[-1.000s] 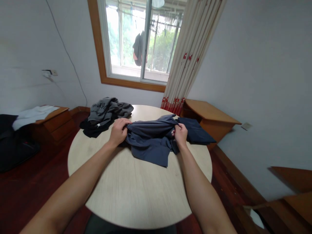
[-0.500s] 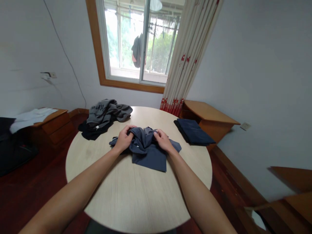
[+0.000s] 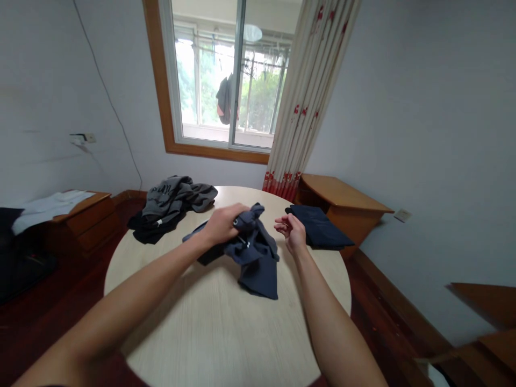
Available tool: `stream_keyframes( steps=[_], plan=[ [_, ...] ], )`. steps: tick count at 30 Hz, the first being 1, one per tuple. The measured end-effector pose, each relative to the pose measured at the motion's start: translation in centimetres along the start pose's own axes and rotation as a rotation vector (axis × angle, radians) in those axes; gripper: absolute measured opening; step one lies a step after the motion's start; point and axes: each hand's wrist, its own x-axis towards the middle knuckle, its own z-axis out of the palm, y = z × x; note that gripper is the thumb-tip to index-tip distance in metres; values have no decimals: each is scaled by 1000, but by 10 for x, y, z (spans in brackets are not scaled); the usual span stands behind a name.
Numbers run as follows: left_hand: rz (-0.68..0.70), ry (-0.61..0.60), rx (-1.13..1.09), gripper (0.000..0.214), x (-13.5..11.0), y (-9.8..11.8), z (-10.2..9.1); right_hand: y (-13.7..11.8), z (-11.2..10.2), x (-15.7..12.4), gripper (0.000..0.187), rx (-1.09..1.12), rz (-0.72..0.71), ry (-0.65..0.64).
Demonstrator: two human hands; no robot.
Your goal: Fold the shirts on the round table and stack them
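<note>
My left hand (image 3: 223,226) is closed around the bunched upper part of dark blue-grey shorts (image 3: 258,274), lifting them above the table. A pale eyelet and a bit of light cord show near my fingers, and one leg hangs down toward the tabletop. To the right of the shorts, my right hand (image 3: 294,231) is free of the cloth, its fingers loosely curled and apart with nothing in them. Just beyond it lies a folded dark navy garment (image 3: 322,228) at the table's right edge.
A round pale wooden table (image 3: 217,333) holds all the clothes. At its back left is a heap with a grey lettered garment (image 3: 171,199) over a black one (image 3: 151,231). A wooden cabinet (image 3: 342,193) stands behind the right edge, and a curtain (image 3: 300,118) hangs beside the window.
The right hand has let go of the shorts and moved right. My left hand has lifted their bunched part and shifted right, so the cloth now hangs from it. The view has tilted up slightly.
</note>
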Motion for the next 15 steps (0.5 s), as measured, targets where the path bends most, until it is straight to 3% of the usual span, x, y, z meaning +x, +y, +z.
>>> stream_keyframes(
  steps=[4, 6, 7, 8, 10, 12, 15],
  plan=[
    [-136, 416, 265, 34, 80, -47, -60, 16, -24, 15, 47, -85, 9, 139],
    [-250, 579, 387, 37, 97, -83, -93, 22, -27, 17, 46, -107, 27, 142],
    [-309, 593, 463, 37, 97, -101, -107, 23, -27, 17, 45, -115, 34, 133],
    [-372, 588, 512, 35, 91, -118, -117, 24, -26, 17, 45, -122, 39, 120],
    [-508, 451, 502, 32, 63, -143, -125, 25, -24, 17, 43, -137, 29, 90],
    [-664, 305, 484, 40, 21, -157, -118, 25, -22, 17, 42, -164, 5, 66],
    [-728, 269, 474, 49, -39, -162, -97, 25, -24, 16, 38, -253, -54, 84]
  ],
)
